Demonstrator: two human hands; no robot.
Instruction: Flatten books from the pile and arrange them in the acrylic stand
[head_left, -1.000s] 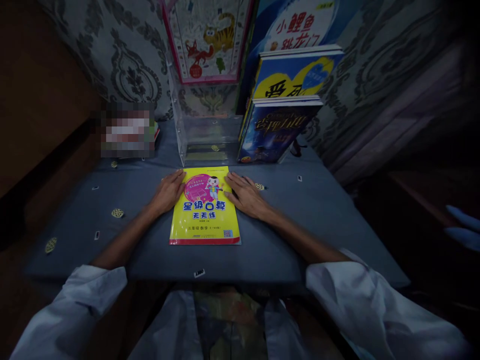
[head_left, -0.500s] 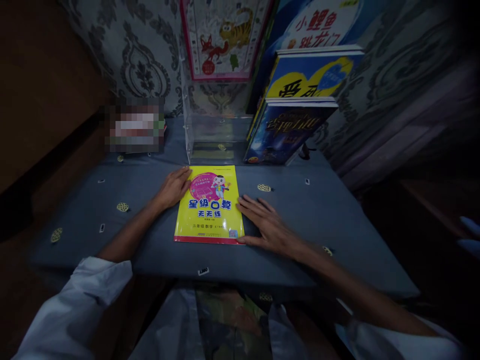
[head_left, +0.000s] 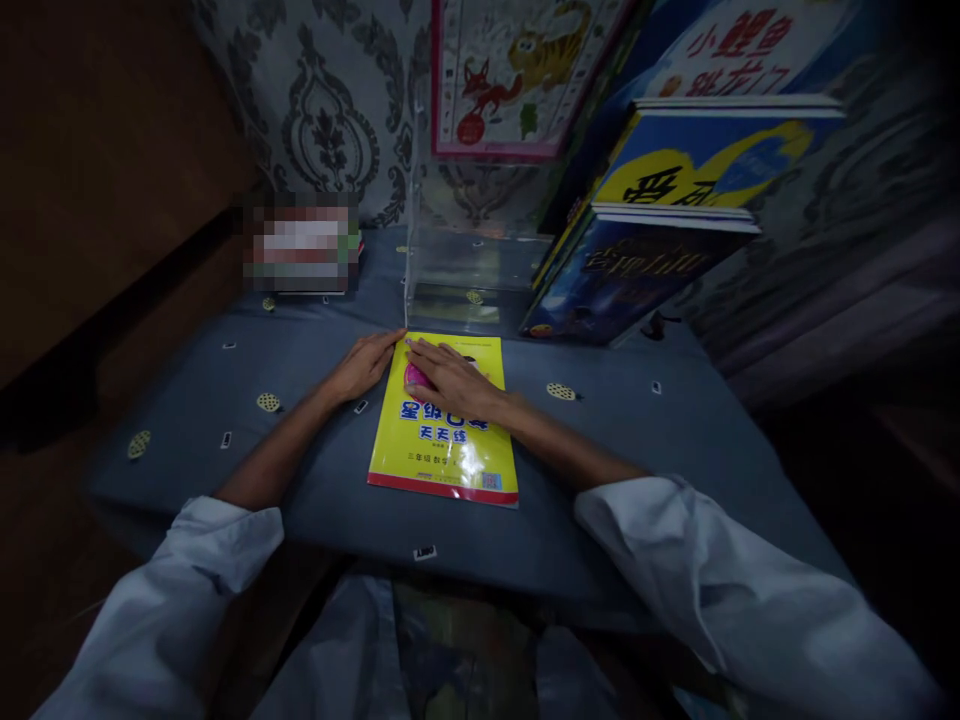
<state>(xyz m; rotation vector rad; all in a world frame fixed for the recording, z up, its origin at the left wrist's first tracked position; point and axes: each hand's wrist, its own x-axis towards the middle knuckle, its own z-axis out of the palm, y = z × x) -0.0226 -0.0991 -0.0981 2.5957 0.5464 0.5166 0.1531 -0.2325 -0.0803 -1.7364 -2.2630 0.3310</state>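
Note:
A yellow workbook [head_left: 442,475] with a red bottom edge and blue Chinese lettering lies flat on the cloth-covered table. My left hand [head_left: 367,366] rests at its upper left corner, fingers stretched out and touching the edge. Across the upper part of the cover lies my right hand [head_left: 454,382], palm down with its fingers extended, hiding part of the printed picture. Neither hand grips the workbook.
Behind the workbook stands a clear acrylic rack [head_left: 472,255] holding a pink-edged picture book [head_left: 510,80]. Several books, a dark blue one [head_left: 637,270] in front, lean at its right. A blurred-out stack [head_left: 304,248] sits at the back left of the grey-blue table [head_left: 315,510].
My right hand has moved from the workbook's right edge up and left onto its cover. My left hand stays by the upper left corner. The view has shifted slightly.

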